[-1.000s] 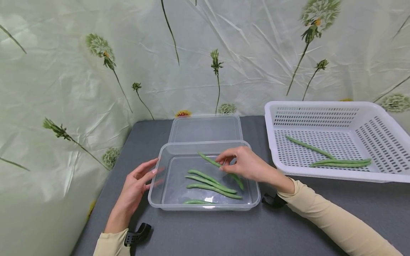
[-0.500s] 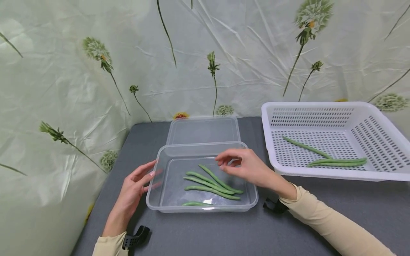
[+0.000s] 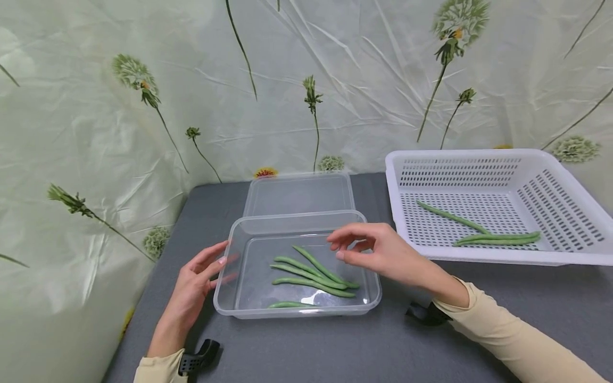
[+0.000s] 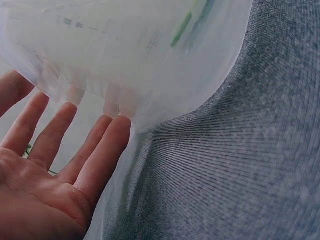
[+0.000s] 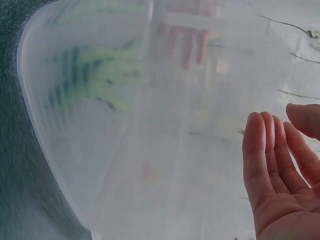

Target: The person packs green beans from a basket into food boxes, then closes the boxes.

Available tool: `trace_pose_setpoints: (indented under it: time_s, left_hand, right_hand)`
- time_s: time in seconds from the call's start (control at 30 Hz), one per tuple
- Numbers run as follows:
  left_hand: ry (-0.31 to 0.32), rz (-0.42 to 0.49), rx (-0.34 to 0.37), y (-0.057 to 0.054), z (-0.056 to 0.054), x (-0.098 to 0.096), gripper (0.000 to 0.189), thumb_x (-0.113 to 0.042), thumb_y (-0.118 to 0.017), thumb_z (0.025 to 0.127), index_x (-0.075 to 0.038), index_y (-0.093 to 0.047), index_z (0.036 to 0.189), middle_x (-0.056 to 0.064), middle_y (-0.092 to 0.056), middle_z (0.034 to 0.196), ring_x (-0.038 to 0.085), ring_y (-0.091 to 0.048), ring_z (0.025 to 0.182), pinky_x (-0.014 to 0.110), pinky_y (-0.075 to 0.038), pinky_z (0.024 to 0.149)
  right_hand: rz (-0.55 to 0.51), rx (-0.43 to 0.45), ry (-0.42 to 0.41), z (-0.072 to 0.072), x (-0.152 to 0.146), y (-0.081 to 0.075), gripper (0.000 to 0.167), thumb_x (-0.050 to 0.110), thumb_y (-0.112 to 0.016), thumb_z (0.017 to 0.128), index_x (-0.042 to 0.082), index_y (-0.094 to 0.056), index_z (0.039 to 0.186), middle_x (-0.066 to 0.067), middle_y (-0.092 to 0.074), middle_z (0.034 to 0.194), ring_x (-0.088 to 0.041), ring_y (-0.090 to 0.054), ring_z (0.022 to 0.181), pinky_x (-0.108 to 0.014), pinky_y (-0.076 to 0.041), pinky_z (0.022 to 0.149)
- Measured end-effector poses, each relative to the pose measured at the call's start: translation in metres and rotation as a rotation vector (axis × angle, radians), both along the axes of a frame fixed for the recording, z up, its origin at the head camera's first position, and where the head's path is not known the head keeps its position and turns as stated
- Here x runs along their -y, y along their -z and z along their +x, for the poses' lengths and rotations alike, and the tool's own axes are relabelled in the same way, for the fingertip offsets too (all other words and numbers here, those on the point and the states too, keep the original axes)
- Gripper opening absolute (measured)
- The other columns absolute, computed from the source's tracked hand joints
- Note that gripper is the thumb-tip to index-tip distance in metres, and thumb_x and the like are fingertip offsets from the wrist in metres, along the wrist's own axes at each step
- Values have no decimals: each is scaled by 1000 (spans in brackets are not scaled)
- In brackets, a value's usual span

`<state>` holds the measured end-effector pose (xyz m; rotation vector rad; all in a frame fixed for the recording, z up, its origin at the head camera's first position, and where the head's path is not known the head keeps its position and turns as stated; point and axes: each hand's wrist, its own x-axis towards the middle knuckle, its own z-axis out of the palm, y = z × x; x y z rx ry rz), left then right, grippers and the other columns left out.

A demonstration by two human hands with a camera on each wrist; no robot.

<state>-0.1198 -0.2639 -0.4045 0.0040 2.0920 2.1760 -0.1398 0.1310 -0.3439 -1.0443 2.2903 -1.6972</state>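
Note:
Several green beans [image 3: 313, 285] lie in a clear plastic container [image 3: 297, 313] in the head view. My left hand [image 3: 189, 290] rests its fingertips against the container's left wall, the fingers nearly straight; the left wrist view shows those fingers [image 4: 92, 155] touching the plastic. Over the container's right side hovers my right hand [image 3: 378, 252], loosely bent and holding nothing. From the right wrist, the beans [image 5: 95, 75] show blurred through the container wall, and a gap separates thumb and fingers. A few more green beans [image 3: 498, 239] lie in a white perforated basket [image 3: 397, 213] at the right.
A clear flat lid [image 3: 299, 194] lies behind the container on the grey cloth [image 3: 297, 351]. The basket stands close to the right forearm. A flower-printed sheet [image 3: 268, 122] hangs behind and to the left of the table.
My right hand has let go of a green bean, which now lies with the others in the container. The hand has drawn slightly up and right; the left hand stays at the wall.

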Motion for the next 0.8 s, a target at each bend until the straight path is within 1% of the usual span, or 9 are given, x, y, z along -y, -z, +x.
trace_pose_setpoints:
  time_s: [0.2,0.3,0.43,0.6,0.7,0.8]
  left_hand:
    - [12,9,-4,-1,-2,1,48,-15,-59,100,-7,-45,146,-2,-53,142,16,-59,121,39,-55,88]
    - [29,7,-11,-1,-1,1,49,-14,-58,101,-7,-44,147,-2,-52,143,16,-58,121,39,-55,89]
    - [34,-7,-18,1,0,2,49,-14,-57,102,-7,-43,148,0,-50,144,16,-58,122,40,-55,88]
    - [24,-29,-12,0,-1,1,49,-17,-58,101,-7,-45,147,2,-49,145,17,-57,122,39,-56,87]
    - [26,-30,-19,0,0,1,48,-17,-58,102,-6,-45,146,1,-50,144,18,-57,122,39,-56,87]
    - [20,-20,-13,-1,1,0,47,-16,-57,102,-5,-46,146,0,-50,144,17,-58,122,39,-56,88]
  right_hand:
    - [6,-5,41,4,-20,-11,28,7,-70,93,19,-68,118,2,-70,109,-21,-65,100,-34,-57,80]
    - [16,6,62,7,-31,-14,29,6,-68,93,18,-68,119,1,-69,110,-23,-67,98,-35,-58,79]
    - [33,13,96,10,-46,-17,29,4,-66,95,16,-67,121,0,-69,111,-24,-69,95,-34,-58,76]
    - [74,-18,146,12,-65,-27,32,1,-66,94,15,-66,122,-2,-69,112,-22,-70,94,-32,-58,75]
    - [125,-45,189,13,-76,-34,34,1,-67,93,17,-66,123,0,-69,113,-20,-69,93,-28,-57,75]
    - [174,-81,213,13,-86,-39,36,1,-67,93,18,-66,124,0,-69,113,-17,-68,96,-24,-56,78]
